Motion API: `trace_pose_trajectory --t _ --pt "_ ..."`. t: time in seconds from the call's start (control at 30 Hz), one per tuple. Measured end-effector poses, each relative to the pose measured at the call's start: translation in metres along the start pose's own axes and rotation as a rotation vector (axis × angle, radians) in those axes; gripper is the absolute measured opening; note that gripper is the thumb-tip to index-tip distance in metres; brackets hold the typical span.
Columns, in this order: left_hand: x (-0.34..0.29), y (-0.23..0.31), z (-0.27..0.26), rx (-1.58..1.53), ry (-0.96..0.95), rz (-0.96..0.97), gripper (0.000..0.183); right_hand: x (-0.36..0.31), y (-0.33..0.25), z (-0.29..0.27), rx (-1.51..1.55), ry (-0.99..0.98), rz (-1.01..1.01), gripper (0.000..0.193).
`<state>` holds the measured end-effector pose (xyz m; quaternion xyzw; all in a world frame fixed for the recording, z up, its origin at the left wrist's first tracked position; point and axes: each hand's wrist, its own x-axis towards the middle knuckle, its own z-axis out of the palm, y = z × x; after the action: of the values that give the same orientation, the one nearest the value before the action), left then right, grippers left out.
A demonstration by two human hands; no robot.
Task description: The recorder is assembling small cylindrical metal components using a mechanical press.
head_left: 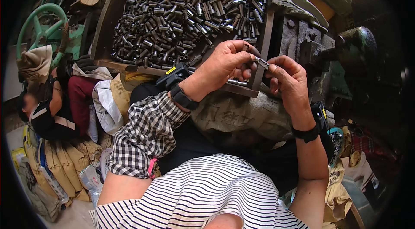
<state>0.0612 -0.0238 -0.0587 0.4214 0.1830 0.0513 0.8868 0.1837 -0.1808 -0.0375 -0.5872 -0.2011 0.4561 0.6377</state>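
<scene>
My left hand (227, 67) is above the near right corner of a tray (270, 17) heaped with short metal tubes (173, 17). Its thumb and fingers are closed on a small shiny metal tube (261, 62). Another dark tube end (246, 48) pokes up between the thumb and forefinger of that hand. My right hand (290, 83) pinches the other end of the shiny tube between thumb and forefinger. The fingers partly cover the tube, so its full shape is hidden. A few more tubes lie in the tray's corner just below my left hand.
Right of the tray stands a dark, grimy machine (313, 51) with a rounded part (356, 45). A green handwheel (42, 34) is at the far left, with another person (52, 108) below it. Stacked sacks (60, 164) lie at lower left; cloth (242, 112) hangs below the tray.
</scene>
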Motion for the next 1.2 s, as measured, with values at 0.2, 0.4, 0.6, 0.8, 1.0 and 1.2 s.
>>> trace_pose_trajectory --t 0.2,0.4,0.6,0.8,1.0,1.2 --pt "-0.001 0.000 -0.001 -0.045 -0.025 0.012 0.017 0.001 -0.001 -0.002 0.072 -0.018 -0.002 0.012" --pt "-0.001 -0.001 -0.002 0.049 -0.041 0.042 0.020 0.003 0.002 -0.004 0.111 -0.024 0.030 0.013" --pt "-0.006 0.004 0.001 0.068 -0.002 -0.015 0.020 0.006 0.004 -0.011 0.207 -0.054 0.146 0.012" --pt "-0.007 0.007 0.006 0.154 -0.072 0.022 0.023 0.005 -0.003 -0.014 0.276 -0.080 0.161 0.010" --pt "-0.013 0.019 0.014 0.495 -0.291 -0.035 0.019 0.003 -0.012 -0.019 0.202 -0.359 0.370 0.011" --pt "-0.012 0.019 0.021 0.448 -0.088 -0.080 0.017 0.000 -0.009 -0.012 0.165 -0.161 0.215 0.009"
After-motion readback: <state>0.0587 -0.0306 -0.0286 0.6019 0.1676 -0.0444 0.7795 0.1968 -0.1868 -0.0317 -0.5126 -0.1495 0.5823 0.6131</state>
